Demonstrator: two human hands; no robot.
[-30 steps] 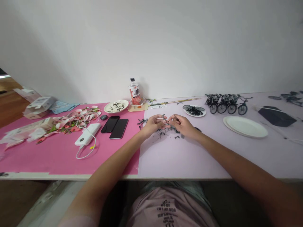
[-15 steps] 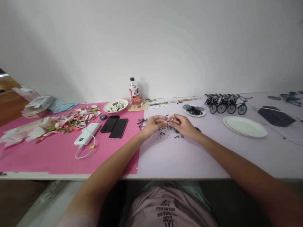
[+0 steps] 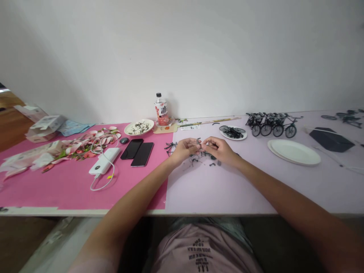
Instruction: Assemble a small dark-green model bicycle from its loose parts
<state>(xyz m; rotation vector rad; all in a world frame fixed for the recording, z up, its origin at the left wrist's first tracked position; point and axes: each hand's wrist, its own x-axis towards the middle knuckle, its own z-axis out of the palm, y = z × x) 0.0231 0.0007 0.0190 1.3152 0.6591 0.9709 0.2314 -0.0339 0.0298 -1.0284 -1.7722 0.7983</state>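
Above the lilac part of the table my left hand (image 3: pixel 184 150) and my right hand (image 3: pixel 218 149) meet, fingertips almost together. Both pinch a small dark toy bicycle part (image 3: pixel 198 141), of which only a short curved piece shows between the fingers; which part it is I cannot tell. Loose dark pieces (image 3: pixel 195 160) lie on the table under and just in front of the hands. Left of my left hand is a small dark frame-like piece (image 3: pixel 170 146). Behind my right hand, a white plate (image 3: pixel 242 137) holds small wheels and black parts.
Several assembled toy bicycles (image 3: pixel 273 124) stand in a row at the back right, behind stacked white plates (image 3: pixel 295 152). A dark box (image 3: pixel 331 139) lies farther right. On the left are two phones (image 3: pixel 142 154), a power bank (image 3: pixel 104 161), pink petals (image 3: pixel 82 146) and a bottle (image 3: pixel 161 110).
My right hand's fingers have shifted slightly against the small part and closed nearer to the left fingertips. Everything else stays where it was.
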